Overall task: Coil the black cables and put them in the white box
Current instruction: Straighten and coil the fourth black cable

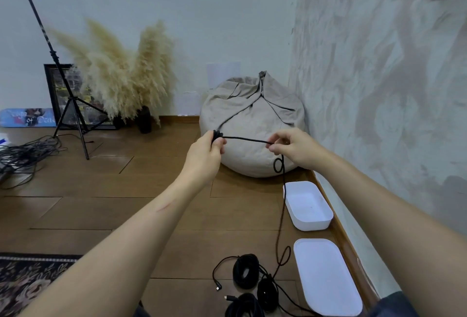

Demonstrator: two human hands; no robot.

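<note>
Wooden floorboards (pixel 126 215) run to a bean bag (pixel 252 114), and in front of it the left hand (pixel 209 147) grips a small started coil of black cable (pixel 247 139) while the right hand (pixel 290 147) pinches it further along; the rest hangs past the open white box (pixel 313 224) to the floor. Even loops fed leftward would wind best, I'd say, once the kink (pixel 278 165) is shaken out. Coiled cables (pixel 246 270) and the lid (pixel 326 276) beside the trailing end could snag it.
</note>
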